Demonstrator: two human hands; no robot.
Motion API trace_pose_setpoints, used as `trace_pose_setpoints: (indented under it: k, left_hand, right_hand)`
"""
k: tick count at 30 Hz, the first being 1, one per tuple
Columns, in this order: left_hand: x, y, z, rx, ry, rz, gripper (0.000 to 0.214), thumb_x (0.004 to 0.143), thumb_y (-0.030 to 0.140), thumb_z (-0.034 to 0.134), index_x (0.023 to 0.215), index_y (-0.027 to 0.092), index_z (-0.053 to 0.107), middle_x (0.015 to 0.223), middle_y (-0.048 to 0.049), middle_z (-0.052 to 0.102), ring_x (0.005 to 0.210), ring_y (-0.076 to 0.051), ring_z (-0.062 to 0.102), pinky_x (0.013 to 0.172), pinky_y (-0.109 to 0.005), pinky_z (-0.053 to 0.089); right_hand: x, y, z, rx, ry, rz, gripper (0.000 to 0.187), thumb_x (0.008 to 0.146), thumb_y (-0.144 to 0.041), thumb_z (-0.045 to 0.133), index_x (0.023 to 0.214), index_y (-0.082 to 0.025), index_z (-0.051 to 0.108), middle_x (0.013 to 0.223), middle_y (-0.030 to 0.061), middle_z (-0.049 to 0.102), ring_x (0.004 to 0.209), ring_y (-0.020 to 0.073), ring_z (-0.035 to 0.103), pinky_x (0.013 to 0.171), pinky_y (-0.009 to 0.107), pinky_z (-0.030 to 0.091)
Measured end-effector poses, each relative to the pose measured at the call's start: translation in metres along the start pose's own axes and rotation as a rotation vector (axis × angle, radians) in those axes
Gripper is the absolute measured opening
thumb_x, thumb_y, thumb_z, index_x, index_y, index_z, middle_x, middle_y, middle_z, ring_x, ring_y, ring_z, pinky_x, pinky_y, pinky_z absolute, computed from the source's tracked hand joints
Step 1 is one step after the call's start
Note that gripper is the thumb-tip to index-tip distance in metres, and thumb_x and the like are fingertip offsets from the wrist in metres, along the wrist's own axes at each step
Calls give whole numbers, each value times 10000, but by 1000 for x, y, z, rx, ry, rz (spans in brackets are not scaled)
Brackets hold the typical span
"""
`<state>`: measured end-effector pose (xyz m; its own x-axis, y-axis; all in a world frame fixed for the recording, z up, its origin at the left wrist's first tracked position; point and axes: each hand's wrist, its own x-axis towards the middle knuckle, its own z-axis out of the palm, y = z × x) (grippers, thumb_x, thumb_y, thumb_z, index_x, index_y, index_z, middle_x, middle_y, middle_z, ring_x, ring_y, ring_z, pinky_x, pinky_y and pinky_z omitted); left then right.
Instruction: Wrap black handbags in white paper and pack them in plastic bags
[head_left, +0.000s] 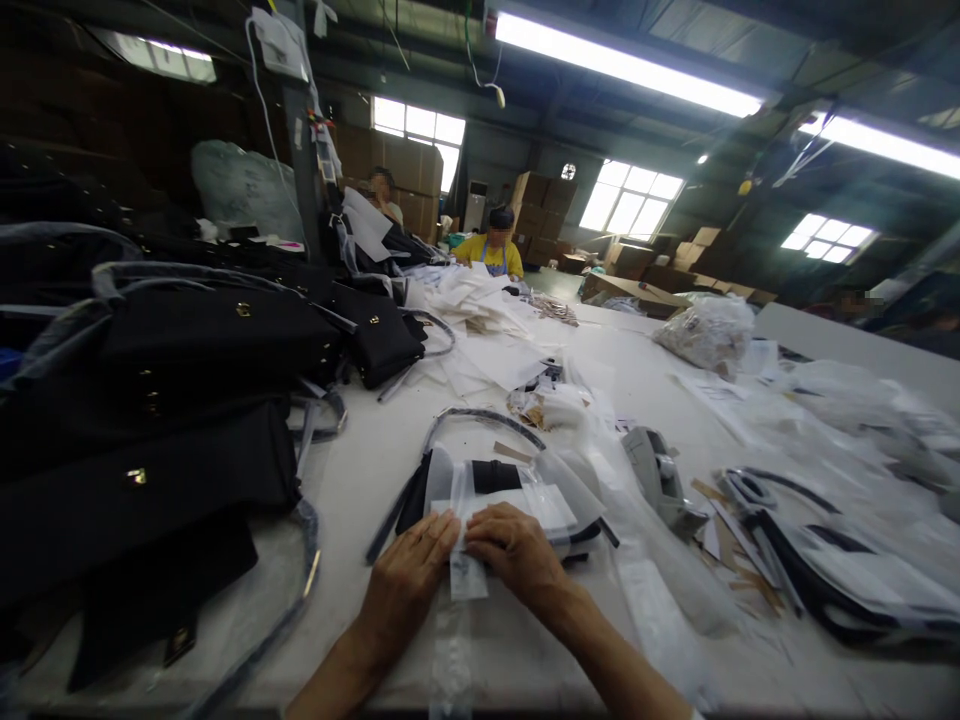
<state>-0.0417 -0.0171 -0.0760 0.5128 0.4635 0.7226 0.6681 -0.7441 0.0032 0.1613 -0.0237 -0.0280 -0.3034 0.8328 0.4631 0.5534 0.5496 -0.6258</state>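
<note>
In front of me on the table lies a black handbag (495, 477), partly covered by white sheets (559, 508) and clear plastic. Its wrapped handle (487, 415) arches away on the far side. A translucent strip (469, 578) runs over the bag's near edge and down toward me. My left hand (409, 565) rests beside this strip, its fingers stretched out flat on the covering. On the other side, my right hand (517, 550) has curled fingers, with thumb and fingertips closed at the strip's edge. The undersides of both hands are hidden.
Black handbags (217, 330) are piled at the left. A grey tape dispenser (660, 480) stands to the right, near another partly wrapped bag (847, 570). White sheets (480, 300) and plastic film (862, 410) cover parts of the table (360, 440). Farther back is a person in yellow (491, 250).
</note>
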Motion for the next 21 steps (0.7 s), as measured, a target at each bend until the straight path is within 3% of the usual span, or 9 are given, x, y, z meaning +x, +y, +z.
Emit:
trace_pose_setpoints:
  k: [5, 10, 13, 17, 21]
  left_hand:
    - [0, -1, -7, -82, -48, -21, 479, 910, 79, 411, 1374, 159, 502, 1397, -82, 573, 1289, -208, 532, 1027, -333, 494]
    - [-1, -3, -15, -197, -165, -14, 628, 815, 72, 472, 1433, 176, 426, 1491, -68, 475, 1415, -246, 380, 1100, -394, 448]
    - [-1, -1, -14, -232, -176, -45, 599, 837, 154, 569, 1420, 204, 438, 1411, -58, 564, 1376, -261, 441, 1065, -410, 490]
    - [4, 0, -7, -228, -76, -108, 489, 852, 325, 668, 1312, 227, 536, 1255, -69, 674, 1243, -284, 581, 967, -425, 566]
    - [7, -5, 4, -224, 19, -104, 334, 928, 410, 559, 1204, 227, 596, 1128, -55, 729, 1120, -245, 666, 892, -351, 601]
  right_hand:
    - [-16, 6, 11, -17, 99, -129, 51, 892, -211, 695, 905, -225, 741, 934, 43, 737, 922, 190, 668, 911, 338, 518]
    - [-18, 4, 10, -86, 81, -187, 60, 919, -209, 660, 958, -215, 705, 959, 48, 720, 946, 193, 643, 917, 347, 514]
    - [-19, 4, 11, -147, 57, -226, 66, 933, -197, 631, 978, -211, 678, 975, 51, 711, 955, 194, 632, 916, 349, 509]
    - [-20, 3, 15, -238, 73, -246, 55, 934, -185, 603, 965, -203, 644, 965, 59, 695, 946, 205, 616, 900, 351, 504]
    - [-19, 3, 22, -362, 137, -220, 65, 930, -188, 554, 900, -199, 610, 859, 55, 662, 849, 210, 605, 786, 332, 509]
